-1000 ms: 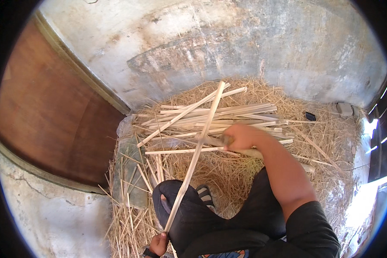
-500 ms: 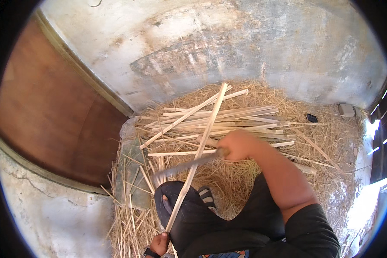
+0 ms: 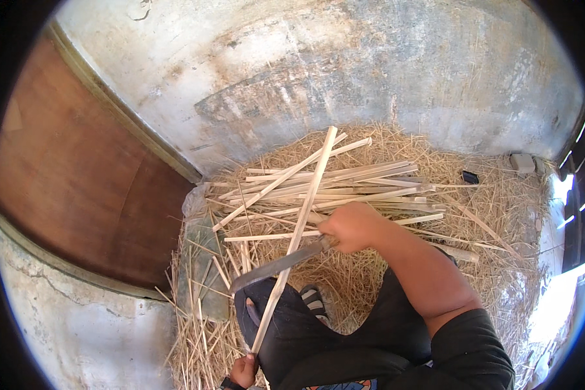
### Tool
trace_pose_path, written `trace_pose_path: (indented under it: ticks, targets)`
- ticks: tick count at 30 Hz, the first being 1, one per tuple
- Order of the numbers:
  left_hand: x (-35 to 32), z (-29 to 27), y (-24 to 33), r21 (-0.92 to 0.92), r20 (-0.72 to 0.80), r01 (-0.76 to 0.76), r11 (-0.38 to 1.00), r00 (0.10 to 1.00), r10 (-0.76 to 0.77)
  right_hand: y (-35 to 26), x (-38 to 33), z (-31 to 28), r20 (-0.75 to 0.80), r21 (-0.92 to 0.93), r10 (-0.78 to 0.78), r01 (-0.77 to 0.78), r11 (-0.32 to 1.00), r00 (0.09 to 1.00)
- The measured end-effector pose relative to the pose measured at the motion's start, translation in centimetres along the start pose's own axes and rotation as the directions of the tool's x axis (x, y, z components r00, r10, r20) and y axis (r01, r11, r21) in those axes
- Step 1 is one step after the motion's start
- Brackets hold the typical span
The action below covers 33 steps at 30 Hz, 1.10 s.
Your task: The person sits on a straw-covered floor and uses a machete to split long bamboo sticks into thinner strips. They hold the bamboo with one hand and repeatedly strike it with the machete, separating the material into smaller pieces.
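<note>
A long pale bamboo strip (image 3: pixel 311 198) slants up and away from my left hand (image 3: pixel 244 371), across my left knee and over the pile. That hand, at the bottom edge, is closed round its near end. In my right hand (image 3: pixel 351 227), near the middle, is the handle of a machete (image 3: pixel 276 265). Its dark, slightly curved blade points left and lies across the strip just beyond my left knee; whether the edge bites into the wood cannot be seen. Beneath and behind, several split bamboo strips (image 3: pixel 364 173) are heaped crosswise on the ground.
Straw and thin shavings (image 3: pixel 344 286) cover the ground round my feet. A brown door panel (image 3: pixel 84 162) stands at left, a stained wall (image 3: pixel 370 71) behind. Towards the right lie a small black object (image 3: pixel 470 177) and a grey block (image 3: pixel 522 165). A flat greyish slab (image 3: pixel 205 292) lies left of my knee.
My right hand and the machete have shifted slightly left and down, and the blade shows less blur. The strip has tilted a little, its far end moving left; my left hand keeps its grip.
</note>
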<state>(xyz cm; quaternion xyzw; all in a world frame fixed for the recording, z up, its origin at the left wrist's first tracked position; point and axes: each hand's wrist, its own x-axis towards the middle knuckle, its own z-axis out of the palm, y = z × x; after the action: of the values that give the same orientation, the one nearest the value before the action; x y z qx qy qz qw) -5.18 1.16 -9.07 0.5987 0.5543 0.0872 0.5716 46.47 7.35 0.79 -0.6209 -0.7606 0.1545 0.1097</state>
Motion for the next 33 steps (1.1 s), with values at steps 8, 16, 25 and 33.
trace_pose_path:
  ticks: [8,16,25,33]
  targets:
    - [-0.4,1.3,3.2,0.115,-0.018,-0.049,0.992,0.999,0.051,6.0,0.0,0.5,-0.175,0.362,0.439,-0.357,0.861,0.881]
    - [0.0,0.5,0.6,0.026,0.006,-0.050,0.998,0.999,0.050,1.1,-0.4,-0.2,0.078,0.078,0.109,-0.115,0.990,0.991]
    - [-0.1,0.8,1.3,0.052,-0.025,-0.081,0.995,0.996,0.083,5.4,-0.6,-0.6,-0.157,0.269,0.299,-0.251,0.930,0.941]
    - [-0.5,1.2,1.4,0.083,-0.058,-0.083,0.993,0.994,0.088,3.5,-1.5,-1.0,-0.021,0.177,0.130,-0.124,0.976,0.991]
